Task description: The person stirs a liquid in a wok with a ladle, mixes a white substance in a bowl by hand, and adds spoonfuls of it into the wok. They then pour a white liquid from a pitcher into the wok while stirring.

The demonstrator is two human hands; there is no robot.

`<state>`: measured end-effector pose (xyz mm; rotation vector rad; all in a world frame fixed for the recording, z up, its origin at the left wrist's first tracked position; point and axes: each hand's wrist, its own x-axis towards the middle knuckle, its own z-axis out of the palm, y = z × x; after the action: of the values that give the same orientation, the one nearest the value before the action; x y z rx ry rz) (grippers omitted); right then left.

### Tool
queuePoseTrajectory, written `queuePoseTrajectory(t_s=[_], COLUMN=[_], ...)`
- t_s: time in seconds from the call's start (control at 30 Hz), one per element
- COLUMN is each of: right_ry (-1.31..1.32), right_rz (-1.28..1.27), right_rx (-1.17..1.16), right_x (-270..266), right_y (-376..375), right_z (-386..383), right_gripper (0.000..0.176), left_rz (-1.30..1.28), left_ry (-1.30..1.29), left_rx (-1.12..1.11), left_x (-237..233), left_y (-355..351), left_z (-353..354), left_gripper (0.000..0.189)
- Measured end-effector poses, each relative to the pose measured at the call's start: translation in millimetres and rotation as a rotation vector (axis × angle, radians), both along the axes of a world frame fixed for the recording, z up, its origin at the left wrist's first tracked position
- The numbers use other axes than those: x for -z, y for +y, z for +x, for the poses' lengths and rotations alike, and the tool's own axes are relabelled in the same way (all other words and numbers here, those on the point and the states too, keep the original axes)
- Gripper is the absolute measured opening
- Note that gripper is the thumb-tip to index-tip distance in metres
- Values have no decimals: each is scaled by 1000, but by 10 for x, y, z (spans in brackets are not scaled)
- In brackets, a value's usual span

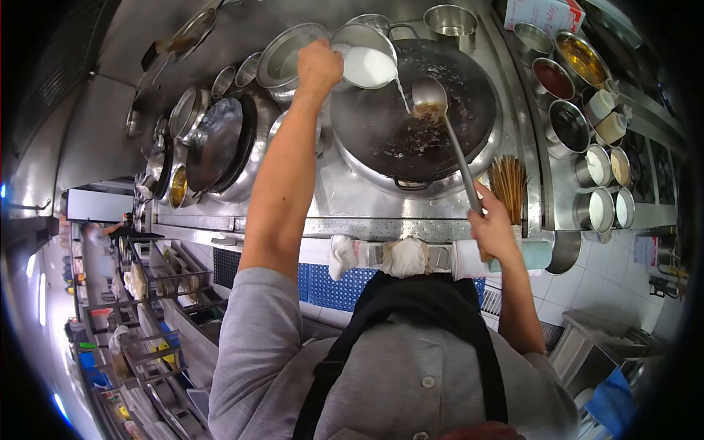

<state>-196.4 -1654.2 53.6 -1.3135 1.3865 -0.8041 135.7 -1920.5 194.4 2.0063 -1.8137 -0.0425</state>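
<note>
My left hand (320, 70) is closed on the edge or handle of a metal bowl (359, 35); the exact grip is hidden. The bowl is tipped over the wok, and a thin stream of white liquid (370, 67) runs from its lip. Below it sits a large dark wok (469, 136) on the range, with dark bubbling liquid inside. My right hand (495, 224) grips the long handle of a metal ladle (431, 94), whose bowl rests in the wok beside the stream. A bamboo brush (507, 183) stands close to my right hand.
Several seasoning containers (554, 78) line the right-hand counter, some with white powder. Another dark wok (216, 143) stands at left, near stacked metal pans. A metal pot (451, 28) is behind the wok. Folded cloths (403, 257) lie along the range's front edge.
</note>
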Motion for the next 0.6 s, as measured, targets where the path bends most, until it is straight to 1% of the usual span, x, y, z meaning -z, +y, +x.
queuePoseTrajectory(t_s=[0.1,0.13,0.2,0.23,0.27,0.3,0.37,0.4,0.5,0.53,0.6], right_ry=[-115,-273,-668,-865,-963,-919,-829,-693,-83,165,240], right_rz=[36,122,329,434,468,470,472,420,179,-90,-128], right_rx=[76,69,138,171,143,124,86,55,11,19,51], right_x=[241,285,310,333,394,373,134,-15,-298,-168,-27], right_y=[-141,-170,-152,-132,-97,-58,27,55,82,74,-40], right_z=[287,319,272,225,124,22,-200,-280,-186,-99,117], right_gripper=[64,62,61,60,59,60,63,64,64,64,65], left_rz=[-23,-50,-100,-75,-51,-29,-54,-68,-65,-62,-58], left_ry=[-3,-38,-105,-84,-64,-44,-49,-50,-45,-46,-49], left_rx=[-18,-1,33,23,12,0,24,36,6,20,51], left_x=[-10,-17,10,23,20,17,-2,-20,-70,-53,-54], left_y=[5,-4,-17,-35,-68,-89,-67,-55,-32,-51,-101], left_z=[-45,-48,-50,-44,-33,-22,-15,-15,-46,-30,1], left_gripper=[24,24,24,25,25,26,27,27,28,28,28])
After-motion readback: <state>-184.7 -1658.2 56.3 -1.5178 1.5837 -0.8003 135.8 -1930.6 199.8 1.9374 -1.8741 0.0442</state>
